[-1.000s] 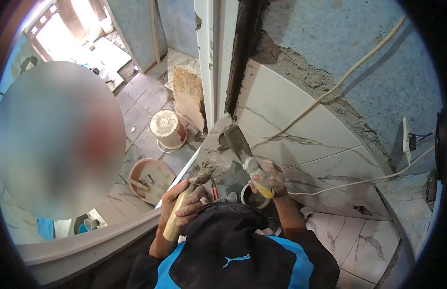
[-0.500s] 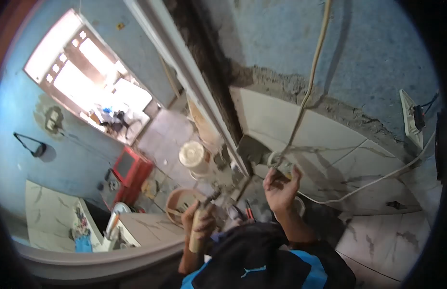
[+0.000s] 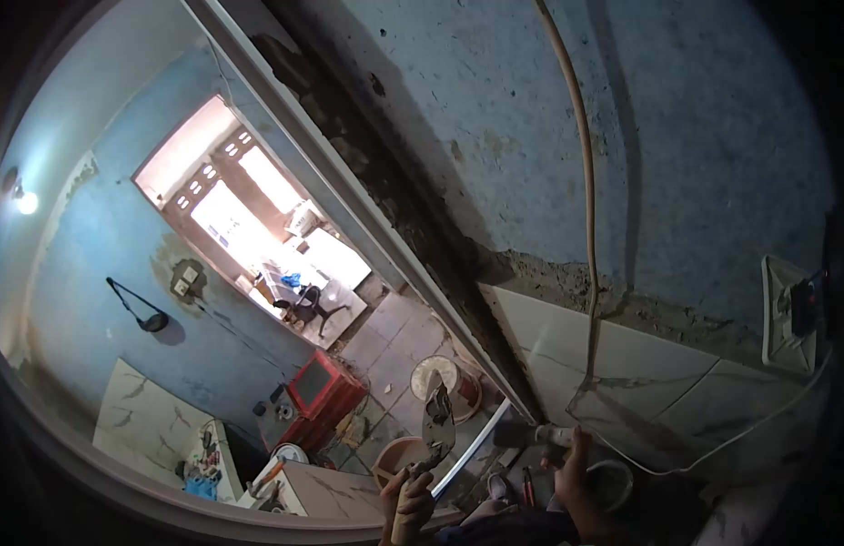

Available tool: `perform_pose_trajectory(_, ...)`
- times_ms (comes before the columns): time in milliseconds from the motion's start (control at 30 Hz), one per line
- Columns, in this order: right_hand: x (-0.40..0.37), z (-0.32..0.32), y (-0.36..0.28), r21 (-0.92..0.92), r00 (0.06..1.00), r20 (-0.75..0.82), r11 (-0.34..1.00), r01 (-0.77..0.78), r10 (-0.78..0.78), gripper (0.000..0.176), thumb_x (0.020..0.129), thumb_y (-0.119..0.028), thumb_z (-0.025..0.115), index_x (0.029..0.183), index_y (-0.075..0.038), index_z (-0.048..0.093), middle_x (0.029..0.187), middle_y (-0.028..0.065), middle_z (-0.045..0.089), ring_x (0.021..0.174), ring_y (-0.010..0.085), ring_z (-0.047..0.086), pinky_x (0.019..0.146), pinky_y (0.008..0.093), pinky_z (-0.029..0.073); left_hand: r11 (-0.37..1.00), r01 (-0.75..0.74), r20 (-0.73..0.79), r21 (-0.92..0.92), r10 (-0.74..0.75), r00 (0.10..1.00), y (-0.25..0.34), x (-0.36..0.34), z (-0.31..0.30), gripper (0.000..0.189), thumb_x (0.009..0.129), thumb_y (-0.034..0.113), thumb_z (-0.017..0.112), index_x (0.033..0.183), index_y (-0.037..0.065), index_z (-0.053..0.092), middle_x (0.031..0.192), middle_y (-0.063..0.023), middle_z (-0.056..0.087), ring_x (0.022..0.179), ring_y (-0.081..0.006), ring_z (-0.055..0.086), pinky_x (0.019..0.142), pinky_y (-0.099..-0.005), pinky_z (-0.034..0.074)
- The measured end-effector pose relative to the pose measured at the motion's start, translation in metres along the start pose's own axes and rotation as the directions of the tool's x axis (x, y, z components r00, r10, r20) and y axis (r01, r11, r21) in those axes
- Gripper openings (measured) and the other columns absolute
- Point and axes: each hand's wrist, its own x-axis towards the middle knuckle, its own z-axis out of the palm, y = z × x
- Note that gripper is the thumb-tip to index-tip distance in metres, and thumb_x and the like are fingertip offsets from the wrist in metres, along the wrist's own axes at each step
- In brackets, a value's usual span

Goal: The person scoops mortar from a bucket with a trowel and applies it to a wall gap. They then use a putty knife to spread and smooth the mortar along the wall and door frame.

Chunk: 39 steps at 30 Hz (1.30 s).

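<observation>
My left hand, low in the middle of the head view, is closed around the handle of a trowel. The trowel's blade points up, with dark mortar stuck on it. To its right, my right hand grips a putty knife by its pale handle. The putty knife's wide grey blade points left, close to the foot of the white door frame. Marbled wall tiles lie just above and right of this hand.
A cable hangs down the blue wall. An electrical box sticks out at the right. A white-topped bucket, a round basin and a red cabinet stand left of the frame. A round tub is below right.
The view has tilted upward, so both hands appear lower. The trowel's mortar-covered blade now shows above my left hand. My right hand's fingers have closed round the putty knife's handle.
</observation>
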Motion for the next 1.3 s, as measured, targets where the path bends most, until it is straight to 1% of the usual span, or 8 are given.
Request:
perform_pose_trajectory(233, -0.002, 0.013, -0.037, 0.129, 0.793, 0.472, 0.920, 0.370, -0.385, 0.029, 0.091, -0.029, 0.053, 0.095, -0.001, 0.053, 0.069, 0.0092, 0.058, 0.052, 0.0164, 0.054, 0.050, 0.0265, 0.044, 0.981, -0.088, -0.192, 0.170, 0.120, 0.974, 0.000, -0.010, -0.013, 0.033, 0.095, 0.026, 0.039, 0.120, 0.004, 0.036, 0.069, -0.0052, 0.039, 0.040, -0.0091, 0.039, 0.031, -0.0221, 0.039)
perform_pose_trajectory(300, 0.000, 0.025, -0.045, -0.026, 0.757, 0.528, 0.883, 0.469, -0.386, 0.028, 0.089, -0.026, 0.056, 0.098, 0.001, 0.054, 0.069, 0.0079, 0.058, 0.053, 0.0146, 0.055, 0.051, 0.0252, 0.044, 0.415, 0.186, -0.391, 0.891, 0.489, 0.780, 0.015, -0.021, -0.047, 0.027, 0.096, 0.026, 0.042, 0.118, 0.010, 0.039, 0.066, -0.0001, 0.039, 0.039, -0.0086, 0.034, 0.027, -0.0201, 0.029)
perform_pose_trajectory(367, 0.021, 0.019, -0.028, -0.367, 0.704, 0.546, 0.626, 0.688, -0.455, 0.022, 0.081, -0.011, 0.068, 0.097, 0.000, 0.058, 0.075, 0.0088, 0.062, 0.063, 0.0123, 0.058, 0.057, 0.0253, 0.046, 0.794, 0.002, -0.596, 0.608, 0.454, 0.662, 0.003, -0.019, -0.025, 0.023, 0.096, 0.026, 0.042, 0.113, 0.011, 0.041, 0.067, 0.0006, 0.040, 0.039, -0.0080, 0.033, 0.028, -0.0199, 0.028)
perform_pose_trajectory(433, 0.004, 0.032, -0.038, -0.294, 0.760, 0.600, 0.815, 0.499, -0.249, 0.025, 0.081, -0.010, 0.067, 0.101, 0.000, 0.057, 0.079, 0.0084, 0.063, 0.070, 0.0154, 0.062, 0.061, 0.0289, 0.049, 0.901, -0.044, -0.553, 0.432, 0.303, 0.776, 0.003, -0.030, -0.017, 0.016, 0.095, 0.027, 0.045, 0.104, 0.014, 0.044, 0.069, 0.0022, 0.045, 0.040, -0.0060, 0.033, 0.030, -0.0199, 0.025)
perform_pose_trajectory(633, 0.039, -0.032, 0.052, -0.390, 0.704, 0.640, 0.920, -0.045, 0.306, 0.036, 0.088, -0.021, 0.061, 0.122, -0.015, 0.052, 0.099, 0.0123, 0.062, 0.094, 0.0313, 0.062, 0.083, 0.0416, 0.050, 0.829, -0.052, -0.453, 0.557, 0.356, 0.818, 0.015, -0.024, -0.001, 0.015, 0.094, 0.028, 0.047, 0.098, 0.014, 0.047, 0.067, 0.0034, 0.046, 0.041, -0.0060, 0.034, 0.034, -0.0185, 0.028)
perform_pose_trajectory(867, 0.085, -0.025, 0.053, -0.508, 0.676, 0.725, 0.765, 0.395, 0.132, 0.040, 0.081, -0.020, 0.066, 0.117, -0.009, 0.051, 0.092, 0.0139, 0.062, 0.088, 0.0318, 0.062, 0.077, 0.0416, 0.050, 0.643, 0.003, -0.414, 0.766, 0.490, 0.767, 0.054, -0.023, -0.030, 0.017, 0.093, 0.030, 0.048, 0.095, 0.013, 0.048, 0.064, 0.0040, 0.046, 0.041, -0.0059, 0.035, 0.035, -0.0182, 0.029)
perform_pose_trajectory(1100, 0.070, -0.090, 0.028, -0.670, 0.684, 0.728, 0.266, 0.693, 0.050, 0.047, 0.073, -0.020, 0.071, 0.110, -0.001, 0.051, 0.083, 0.0158, 0.062, 0.081, 0.0323, 0.063, 0.070, 0.0416, 0.050, 0.576, 0.161, -0.507, 0.801, 0.511, 0.694, 0.033, -0.053, -0.089, 0.018, 0.092, 0.031, 0.049, 0.091, 0.013, 0.049, 0.062, 0.0045, 0.046, 0.041, -0.0058, 0.036, 0.036, -0.0178, 0.029)
perform_pose_trajectory(1300, -0.011, 0.011, -0.086, -0.708, 0.779, 0.623, 0.370, 0.602, -0.074, 0.056, 0.073, -0.025, 0.070, 0.114, 0.002, 0.043, 0.102, 0.0206, 0.058, 0.096, 0.0320, 0.058, 0.083, 0.0385, 0.045, 0.593, 0.188, -0.544, 0.783, 0.508, 0.668, -0.010, -0.005, -0.014, 0.028, 0.091, 0.037, 0.047, 0.075, 0.014, 0.045, 0.053, 0.0047, 0.043, 0.036, -0.0082, 0.037, 0.033, -0.0203, 0.034)
